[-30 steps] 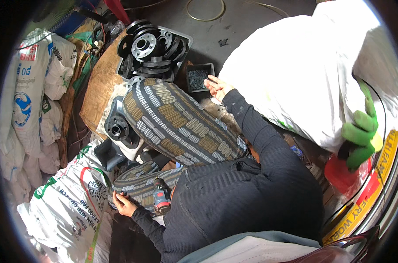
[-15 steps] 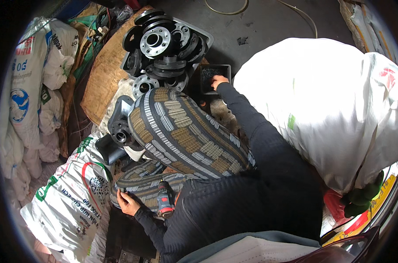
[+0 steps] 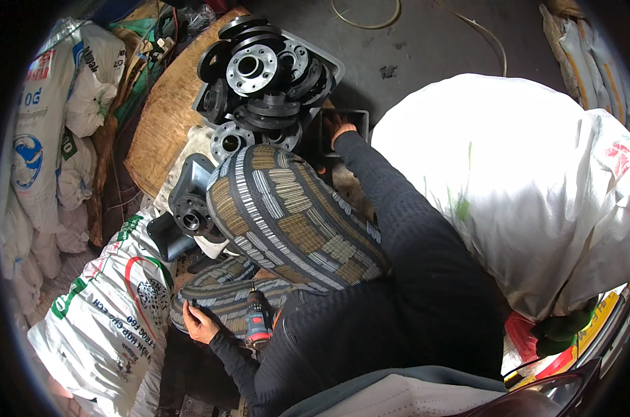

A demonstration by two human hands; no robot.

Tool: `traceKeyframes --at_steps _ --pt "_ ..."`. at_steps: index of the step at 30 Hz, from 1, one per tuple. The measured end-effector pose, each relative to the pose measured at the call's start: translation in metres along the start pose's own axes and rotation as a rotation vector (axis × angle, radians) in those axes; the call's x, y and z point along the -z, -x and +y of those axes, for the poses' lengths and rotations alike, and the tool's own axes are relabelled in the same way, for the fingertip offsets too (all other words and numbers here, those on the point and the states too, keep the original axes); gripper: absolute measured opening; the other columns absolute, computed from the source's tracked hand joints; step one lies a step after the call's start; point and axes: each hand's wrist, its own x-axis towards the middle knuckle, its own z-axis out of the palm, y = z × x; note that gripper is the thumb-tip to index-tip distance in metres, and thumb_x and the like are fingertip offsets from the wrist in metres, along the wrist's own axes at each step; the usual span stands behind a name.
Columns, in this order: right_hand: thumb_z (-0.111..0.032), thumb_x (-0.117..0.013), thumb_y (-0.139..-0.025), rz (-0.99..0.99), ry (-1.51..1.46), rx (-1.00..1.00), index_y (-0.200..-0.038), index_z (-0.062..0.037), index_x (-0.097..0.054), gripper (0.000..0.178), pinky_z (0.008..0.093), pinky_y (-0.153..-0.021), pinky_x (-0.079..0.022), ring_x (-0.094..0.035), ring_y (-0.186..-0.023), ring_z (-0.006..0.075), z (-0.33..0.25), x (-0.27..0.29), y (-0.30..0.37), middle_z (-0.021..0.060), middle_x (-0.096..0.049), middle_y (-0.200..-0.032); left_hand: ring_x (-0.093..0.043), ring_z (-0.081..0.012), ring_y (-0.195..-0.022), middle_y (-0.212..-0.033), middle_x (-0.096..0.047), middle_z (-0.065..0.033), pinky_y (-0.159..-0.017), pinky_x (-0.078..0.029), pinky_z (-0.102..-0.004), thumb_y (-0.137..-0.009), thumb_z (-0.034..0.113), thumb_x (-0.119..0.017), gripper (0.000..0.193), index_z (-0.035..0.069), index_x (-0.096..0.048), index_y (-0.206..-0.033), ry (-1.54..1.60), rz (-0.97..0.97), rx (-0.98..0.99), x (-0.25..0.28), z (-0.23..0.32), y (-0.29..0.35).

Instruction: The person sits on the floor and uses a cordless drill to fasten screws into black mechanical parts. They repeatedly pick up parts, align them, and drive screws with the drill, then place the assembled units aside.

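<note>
My right hand (image 3: 338, 129) is down inside a small black box (image 3: 366, 131), its fingers in shadow and hard to make out. My left hand (image 3: 200, 324) rests by my folded leg, thumb and fingers pinched together around something small and dark that I cannot make out. Across my lap, close to that hand, lies a red and black power drill (image 3: 258, 321) with its bit pointing away from me. A dark metal flange (image 3: 192, 215) sits on a grey bracket-like holder (image 3: 197, 172) just left of my raised knee.
Beyond my knee, a grey tray (image 3: 332, 61) is heaped with several round black flanges (image 3: 252, 68), beside a wooden board (image 3: 159, 132). A large white sack (image 3: 468, 160) bulges at my right; printed sacks (image 3: 113, 313) stand at my left. A hose (image 3: 370, 26) lies on the far floor.
My right hand has sunk deeper into the black box. The left hand keeps its pinch beside the drill, and the view has shifted slightly.
</note>
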Motion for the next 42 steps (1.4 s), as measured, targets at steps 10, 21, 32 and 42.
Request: traceKeyframes --at_steps 10,21,32,42 --pt "-0.021 -0.056 -0.076 0.036 -0.14 0.011 -0.133 -0.0185 -0.044 0.059 0.0421 -0.094 -0.045 -0.052 -0.116 0.0338 0.011 -0.008 -0.011 0.0187 -0.046 -0.134 -0.065 -0.0244 -0.09 -0.101 -0.067 -0.0118 -0.077 -0.048 -0.0314 -0.091 0.016 -0.054 0.023 0.004 -0.064 -0.108 0.034 -0.026 0.037 -0.002 0.0 -0.003" --pt "-0.017 -0.064 -0.076 0.709 -0.565 -0.025 -0.122 -0.0072 -0.052 0.049 0.0413 -0.097 -0.04 -0.048 -0.115 0.0358 0.009 0.047 0.094 0.0188 -0.051 -0.123 -0.065 -0.0234 -0.088 -0.102 -0.067 -0.0115 -0.076 -0.048 -0.0309 -0.091 0.015 -0.054 0.023 0.004 -0.064 -0.108 0.04 -0.005 0.042 0.002 -0.001 0.007" --pt "-0.01 -0.062 -0.077 0.306 -0.977 -0.64 -0.131 -0.0005 -0.042 0.058 0.041 -0.081 -0.053 -0.056 -0.109 0.0371 0.047 -0.015 0.048 0.0228 -0.056 -0.119 -0.064 -0.0209 -0.078 -0.094 -0.068 -0.0099 -0.071 -0.049 -0.0302 -0.092 0.014 -0.054 0.022 0.003 -0.064 -0.108 0.139 0.067 -0.152 -0.012 0.001 -0.01" --pt "0.004 -0.046 -0.085 0.34 -1.602 -0.267 -0.117 -0.0003 -0.051 0.032 0.0304 -0.045 -0.056 -0.063 -0.06 0.0208 0.027 0.07 0.198 0.0107 -0.058 -0.09 -0.055 -0.0084 -0.07 -0.085 -0.061 -0.0039 -0.061 -0.045 -0.0207 -0.09 0.006 -0.053 0.028 -0.001 -0.059 -0.117 0.965 -0.17 -0.26 0.055 0.177 -0.02"
